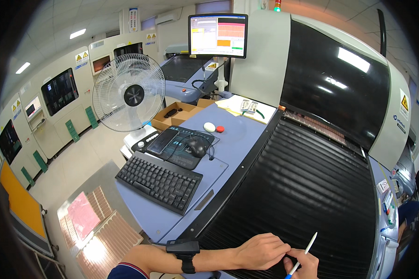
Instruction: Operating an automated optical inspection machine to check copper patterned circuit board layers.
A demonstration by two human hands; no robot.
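Note:
My right hand (pixel 306 266) is closed round a white and blue pen (pixel 310 243), whose white end points up and away from me. Close beside it, my left hand (pixel 264 251) has its fingers bent and pressed together, their tips meeting the right hand's fingers. Whatever those left fingers may hold is hidden. Both hands are over the near part of a black ribbed machine cover (pixel 284 186). A black device (pixel 183 247) is strapped to my left forearm.
Left of the cover, a blue-grey machine top bears a black keyboard (pixel 159 181), a mouse (pixel 198 145) and a phone (pixel 164 141). A white fan (pixel 129 93) stands beyond, near an open cardboard box (pixel 184 111). A monitor (pixel 217 35) rises at the back. Copper-coloured panels (pixel 109 244) lie lower left.

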